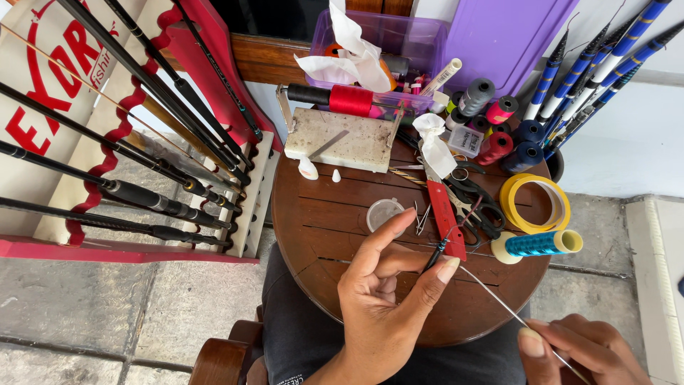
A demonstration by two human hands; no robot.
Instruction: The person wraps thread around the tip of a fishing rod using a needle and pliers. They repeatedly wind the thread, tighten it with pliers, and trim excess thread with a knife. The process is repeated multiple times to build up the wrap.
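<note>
Far left: rack of fishing rods (135,153), dark glossy blanks slanted across a white-and-red stand, thin and tapered. Round wooden tabletop (342,299), brown slats, worn and scuffed.

Left hand (388,296) over the near edge of the tabletop, thumb and index fingers (447,269) pinching the dark tip section of a thin rod blank (499,303); other fingers loosely curled. The blank runs as a fine grey shaft down-right to the right hand (581,349), whose fingers are pressed around its lower end at the bottom of the frame.

Step, as judged: thread work or guide fitting at the rod tip, hands steadying the blank. Next move likely calls for a fine, steady pinch and slight rotation, with no bending of the slim shaft.

Behind: small clear plastic cup (383,212), pale stone-like block jig (340,139) with a red spool on its axle, red flat ruler (445,217), black-handled scissors (481,207), roll of yellow tape (534,203), teal metallic thread spool (538,244) lying on its side. Cluster of upright thread spools (499,125), matte wound thread, grey, red, navy. Far right: blue-and-white banded rods (605,60).
</note>
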